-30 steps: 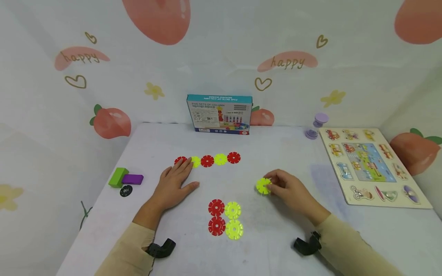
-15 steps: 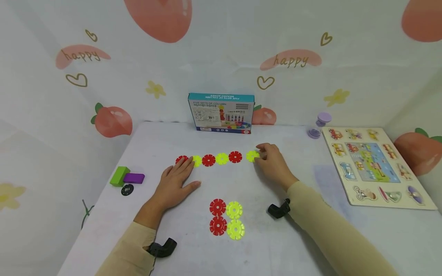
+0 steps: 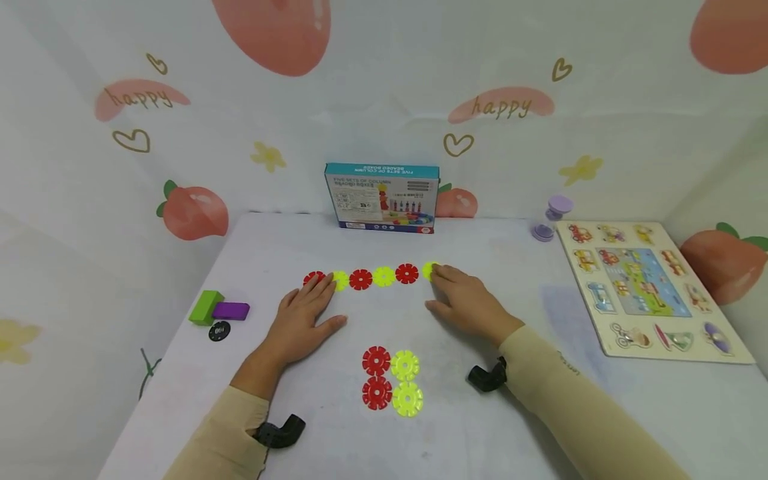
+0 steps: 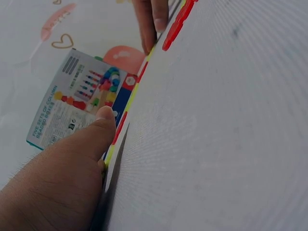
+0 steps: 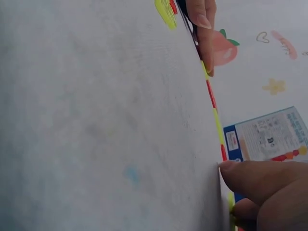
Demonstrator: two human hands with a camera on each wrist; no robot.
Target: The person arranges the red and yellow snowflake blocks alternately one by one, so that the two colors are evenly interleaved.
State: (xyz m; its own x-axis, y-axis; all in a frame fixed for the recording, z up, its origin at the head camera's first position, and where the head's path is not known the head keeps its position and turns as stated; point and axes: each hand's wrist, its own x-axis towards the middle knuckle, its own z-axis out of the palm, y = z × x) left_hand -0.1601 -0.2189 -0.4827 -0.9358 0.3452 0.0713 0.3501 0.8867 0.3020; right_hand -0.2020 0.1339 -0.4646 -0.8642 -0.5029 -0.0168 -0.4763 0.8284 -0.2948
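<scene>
A row of notched snowflake discs lies on the table, red and yellow in turn. In the head view my left hand [image 3: 305, 325] rests flat at the row's left end, its fingers partly covering a red disc [image 3: 311, 275] and touching the edge of a yellow disc [image 3: 341, 281]. At the other end, the fingertips of my right hand [image 3: 471, 303] rest on another yellow disc [image 3: 428, 269], hiding much of it. A narrow gap separates that disc from the red disc [image 3: 407, 273] to its left. Both thumbs are spread away from the fingers.
Two red discs [image 3: 376, 361] and two yellow discs [image 3: 407, 399] lie nearer me. A cardboard box [image 3: 384, 200] stands at the back. Green [image 3: 205, 307] and purple blocks [image 3: 231, 311] and a black disc [image 3: 219, 331] lie left; an hourglass [image 3: 551, 219] and puzzle board [image 3: 594, 333] are right.
My right hand carried the yellow disc up and left to the row's right end, set it down, and now lies over it with fingers extended. My left hand stayed in place.
</scene>
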